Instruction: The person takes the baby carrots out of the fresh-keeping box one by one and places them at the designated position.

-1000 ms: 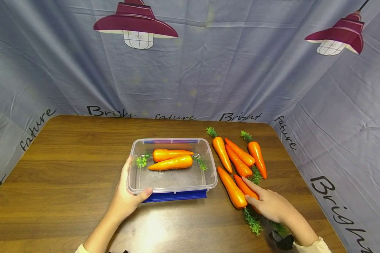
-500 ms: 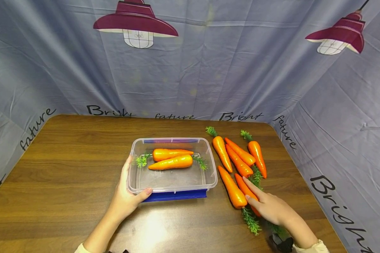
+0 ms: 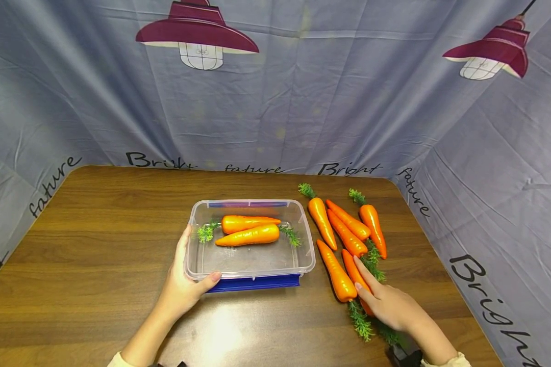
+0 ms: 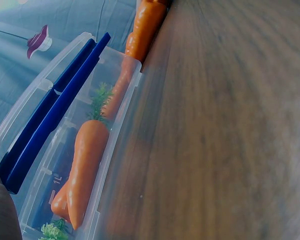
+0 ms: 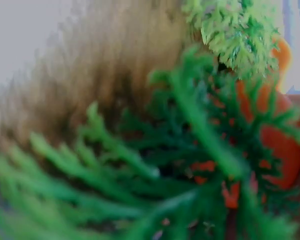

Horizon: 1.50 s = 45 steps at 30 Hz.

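My left hand (image 3: 183, 285) holds a clear plastic box (image 3: 252, 262) at its near left corner, thumb over the front rim and fingers along the left wall. In the left wrist view, part of a thumb (image 4: 2, 210) shows beside the box's blue side flap (image 4: 55, 112). Two carrots with green tops, a rear carrot (image 3: 245, 223) and a front carrot (image 3: 250, 236), lie inside. At the right, my right hand (image 3: 390, 306) grips an orange carrot (image 3: 352, 265) from above, covering its thick end. That carrot's leafy top (image 5: 140, 175) fills much of the right wrist view, blurred.
Right beside the held one lies another carrot (image 3: 335, 272). Several more, including a far-left carrot (image 3: 321, 219) and a far-right carrot (image 3: 373, 229), lie behind it on the wooden table (image 3: 96, 255). A grey printed curtain (image 3: 275, 117) stands behind the table.
The carrot under my right hand has turned a little, its tip shifting slightly away and to the right while the hand slid left. The neighbouring carrot shifted slightly. My left hand and the box stayed put.
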Motion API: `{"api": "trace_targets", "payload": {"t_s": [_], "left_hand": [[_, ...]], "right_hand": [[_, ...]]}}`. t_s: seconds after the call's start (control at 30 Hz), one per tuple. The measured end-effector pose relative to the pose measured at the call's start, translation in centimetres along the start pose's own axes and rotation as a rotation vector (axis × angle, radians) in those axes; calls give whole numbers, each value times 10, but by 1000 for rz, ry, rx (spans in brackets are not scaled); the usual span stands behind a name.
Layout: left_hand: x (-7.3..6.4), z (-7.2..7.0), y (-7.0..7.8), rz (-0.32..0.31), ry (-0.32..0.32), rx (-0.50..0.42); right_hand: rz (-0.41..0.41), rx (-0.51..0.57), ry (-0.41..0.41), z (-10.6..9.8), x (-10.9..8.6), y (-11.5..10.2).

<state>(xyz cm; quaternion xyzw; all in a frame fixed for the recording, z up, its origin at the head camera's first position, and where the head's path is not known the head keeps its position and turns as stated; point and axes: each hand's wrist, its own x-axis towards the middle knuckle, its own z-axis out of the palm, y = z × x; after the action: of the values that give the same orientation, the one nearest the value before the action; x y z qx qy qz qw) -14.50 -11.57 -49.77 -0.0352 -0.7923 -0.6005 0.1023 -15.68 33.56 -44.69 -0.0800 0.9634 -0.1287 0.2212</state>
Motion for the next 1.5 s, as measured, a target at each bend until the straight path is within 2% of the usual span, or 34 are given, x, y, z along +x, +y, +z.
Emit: {"api": "trace_targets", "payload": {"t_s": [0.3,0.43,0.53,0.77,0.93,1.07,1.23,1.37,1.5], "left_hand": [[0,-1,-2,2,0,-6],[0,-1,-2,-1,-3,-2],[0,-1,-2,-1,-3,1],[-1,0,-1,1,0,11],[-1,0,-1,3,-3,11],[0,0,-1,7,2,13],[0,-1,-1,-2,4,29],[0,-1,-1,-1,3,31],[0,-1,-1,4,-2,17]], "right_hand": [[72,-181,32,-2,-1,-7],[110,-229,33,-15,-4,-13],[102,-244,61,-31,-5,-21],[-62,-261,312,-64,3,-47],[-179,-246,375,-78,20,-72],[-283,-267,376,-90,37,-97],[-423,-300,326,-106,55,-132],[-500,-309,236,-114,69,-159],[-571,-346,148,-112,84,-182]]}}
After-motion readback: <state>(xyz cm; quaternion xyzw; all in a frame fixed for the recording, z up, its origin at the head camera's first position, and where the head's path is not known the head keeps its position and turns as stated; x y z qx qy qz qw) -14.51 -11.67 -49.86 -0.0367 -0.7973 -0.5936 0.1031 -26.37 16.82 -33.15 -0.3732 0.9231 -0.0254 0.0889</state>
